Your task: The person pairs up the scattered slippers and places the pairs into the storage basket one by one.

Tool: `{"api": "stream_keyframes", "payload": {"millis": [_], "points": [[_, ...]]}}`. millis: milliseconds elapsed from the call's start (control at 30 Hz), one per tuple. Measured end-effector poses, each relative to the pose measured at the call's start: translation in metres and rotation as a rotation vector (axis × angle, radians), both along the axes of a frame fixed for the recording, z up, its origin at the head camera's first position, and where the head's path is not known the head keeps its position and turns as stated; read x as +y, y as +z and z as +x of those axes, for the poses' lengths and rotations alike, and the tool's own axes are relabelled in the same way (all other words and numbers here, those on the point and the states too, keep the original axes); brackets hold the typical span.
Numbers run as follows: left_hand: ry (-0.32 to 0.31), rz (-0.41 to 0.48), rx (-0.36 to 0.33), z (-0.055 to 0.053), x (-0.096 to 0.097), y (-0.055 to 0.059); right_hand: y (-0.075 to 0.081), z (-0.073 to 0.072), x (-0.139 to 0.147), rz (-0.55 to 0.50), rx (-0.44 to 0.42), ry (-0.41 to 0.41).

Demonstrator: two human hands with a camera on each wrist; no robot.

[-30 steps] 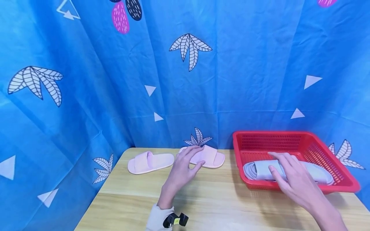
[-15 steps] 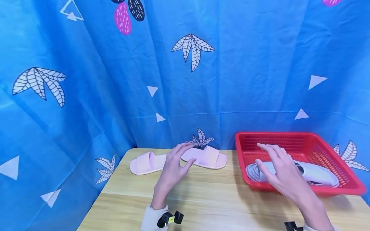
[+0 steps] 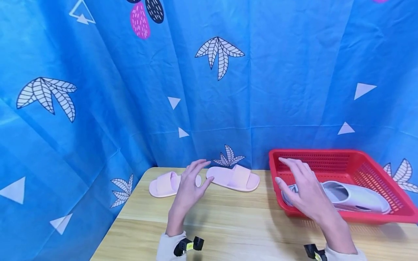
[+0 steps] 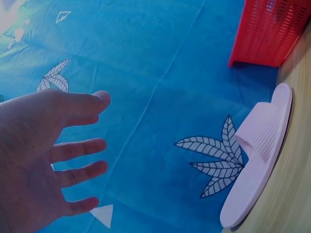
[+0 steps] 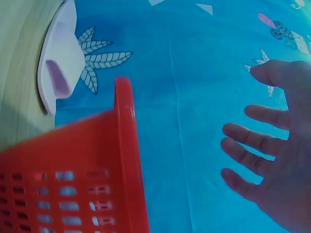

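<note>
Two pink slide slippers lie on the table: the left slipper (image 3: 164,185) partly behind my left hand (image 3: 187,192), the right slipper (image 3: 233,178) between my hands. My left hand is raised over the table with fingers spread, holding nothing. My right hand (image 3: 307,190) is up in front of the basket's left end, fingers apart and nothing in them. In the red plastic basket (image 3: 356,217) lies a light grey clog (image 3: 362,197) with other grey footwear, partly hidden by my right hand. In the left wrist view the pink slipper (image 4: 257,155) stands well away from my fingers.
The wooden table (image 3: 228,224) spreads in front of me. A blue patterned curtain (image 3: 215,101) hangs along its back and left side. The red basket stands at the table's right, its near wall (image 5: 73,179) close below my right hand.
My right hand has come off the grey footwear in the basket and moved left, uncovering the clog. My left hand has drifted slightly left and down. The slippers have stayed put.
</note>
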State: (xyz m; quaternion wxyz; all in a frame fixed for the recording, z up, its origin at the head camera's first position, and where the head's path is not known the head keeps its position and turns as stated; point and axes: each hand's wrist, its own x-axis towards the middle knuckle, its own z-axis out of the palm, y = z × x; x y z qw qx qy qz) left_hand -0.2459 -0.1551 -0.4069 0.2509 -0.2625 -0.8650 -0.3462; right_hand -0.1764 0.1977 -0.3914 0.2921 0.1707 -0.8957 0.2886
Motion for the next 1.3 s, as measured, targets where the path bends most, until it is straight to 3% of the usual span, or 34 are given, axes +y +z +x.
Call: {"api": "stream_keyframes", "payload": {"millis": [333, 667, 1033, 1300], "points": [[0.087, 0.004, -0.032, -0.003, -0.018, 0.000, -0.009, -0.010, -0.012, 0.013, -0.008, 0.015], [0.071, -0.047, -0.096, -0.015, -0.038, -0.016, -0.018, -0.024, -0.023, 0.053, -0.076, 0.031], [0.090, -0.156, -0.078, -0.028, -0.069, -0.022, -0.025, -0.038, -0.037, 0.090, -0.164, 0.067], [0.122, -0.228, -0.157, -0.037, -0.090, -0.027, -0.024, -0.046, -0.049, 0.122, -0.245, 0.047]]}}
